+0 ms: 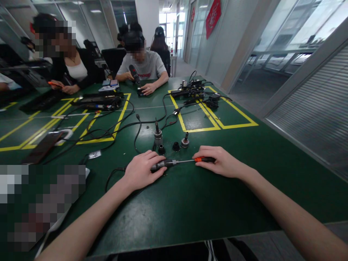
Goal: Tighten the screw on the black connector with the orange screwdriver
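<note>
My left hand (145,168) is wrapped round a dark cylindrical corded tool handle (159,165) lying low over the green table. Its silver end points right. In my right hand (216,160) is a screwdriver (199,159) with an orange and black handle. The screwdriver's thin shaft points left and its tip meets the end of the corded tool; whether it sits on a screw is too small to tell. Just beyond my hands stand a tall metal part (157,137) with a dark stem, a shorter metal part (185,140), a black cap (176,146) and a small black ring-like piece (161,149).
Black cables (138,134) run across the green table (190,210). A pile of dark corded tools (193,90) lies at the back right inside yellow tape. At left is a dark phone-like slab (45,146). Two people (144,65) work across the table.
</note>
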{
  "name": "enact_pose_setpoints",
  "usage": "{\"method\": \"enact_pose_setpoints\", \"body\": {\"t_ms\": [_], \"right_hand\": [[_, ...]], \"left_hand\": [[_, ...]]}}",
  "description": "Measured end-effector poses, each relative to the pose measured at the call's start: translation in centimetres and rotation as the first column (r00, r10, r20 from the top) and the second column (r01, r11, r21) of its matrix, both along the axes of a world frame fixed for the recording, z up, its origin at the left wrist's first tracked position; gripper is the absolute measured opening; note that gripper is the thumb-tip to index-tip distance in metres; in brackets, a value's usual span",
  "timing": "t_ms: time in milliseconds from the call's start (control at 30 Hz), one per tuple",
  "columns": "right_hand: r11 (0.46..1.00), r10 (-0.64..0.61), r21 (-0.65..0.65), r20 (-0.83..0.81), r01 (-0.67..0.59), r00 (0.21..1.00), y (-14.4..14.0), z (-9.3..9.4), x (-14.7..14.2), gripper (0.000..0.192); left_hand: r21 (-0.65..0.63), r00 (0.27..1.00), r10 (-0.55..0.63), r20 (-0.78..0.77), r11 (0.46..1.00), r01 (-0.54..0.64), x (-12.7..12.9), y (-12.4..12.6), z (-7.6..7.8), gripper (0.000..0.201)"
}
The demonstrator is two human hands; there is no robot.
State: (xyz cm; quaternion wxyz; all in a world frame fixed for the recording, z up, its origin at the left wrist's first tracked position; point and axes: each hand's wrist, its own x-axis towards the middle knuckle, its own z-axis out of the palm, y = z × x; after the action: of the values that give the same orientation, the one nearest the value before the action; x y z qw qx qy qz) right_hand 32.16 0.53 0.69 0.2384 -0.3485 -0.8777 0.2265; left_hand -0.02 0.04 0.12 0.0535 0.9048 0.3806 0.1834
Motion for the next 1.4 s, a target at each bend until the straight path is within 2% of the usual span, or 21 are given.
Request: {"method": "enact_pose_setpoints", "body": {"t_ms": [200,433,700,867,967,1200,1400], "right_hand": [[0.998,-0.042,-0.046,0.06,0.045,0.997,-0.15,0.26,-0.26,0.028],[0.997,-0.037,-0.066,-0.046,0.034,0.998,0.0,0.39,0.02,0.025],[0.992,-0.074,-0.094,0.146,0.088,0.987,-0.15,0.59,-0.48,0.037],[0.994,-0.06,-0.089,0.064,0.066,0.996,0.22,0.11,0.16,0.023],[0.997,-0.045,-0.065,0.016,0.046,0.999,0.27,-0.08,0.31,0.022],[0.997,-0.048,-0.062,0.119,0.055,0.992,0.09,0.19,-0.03,0.027],[0.999,-0.027,-0.042,0.063,0.03,0.998,0.19,-0.06,0.22,0.012]], "left_hand": [[-0.001,1.0,0.005,0.002,1.0,-0.005,0.04,-0.01,-0.05,0.025],[0.004,1.0,0.003,0.018,1.0,-0.003,0.0,0.0,-0.18,0.026],[0.012,1.0,0.002,0.011,1.0,-0.002,-0.01,0.05,-0.18,0.026],[0.012,1.0,0.003,0.012,1.0,-0.003,-0.04,0.07,-0.19,0.026],[0.015,1.0,0.003,0.013,1.0,-0.003,-0.04,0.08,-0.23,0.027],[0.022,1.0,0.003,0.007,1.0,-0.003,-0.05,0.04,-0.21,0.026],[0.023,1.0,-0.002,0.01,1.0,0.002,-0.06,0.04,-0.07,0.027]]}}
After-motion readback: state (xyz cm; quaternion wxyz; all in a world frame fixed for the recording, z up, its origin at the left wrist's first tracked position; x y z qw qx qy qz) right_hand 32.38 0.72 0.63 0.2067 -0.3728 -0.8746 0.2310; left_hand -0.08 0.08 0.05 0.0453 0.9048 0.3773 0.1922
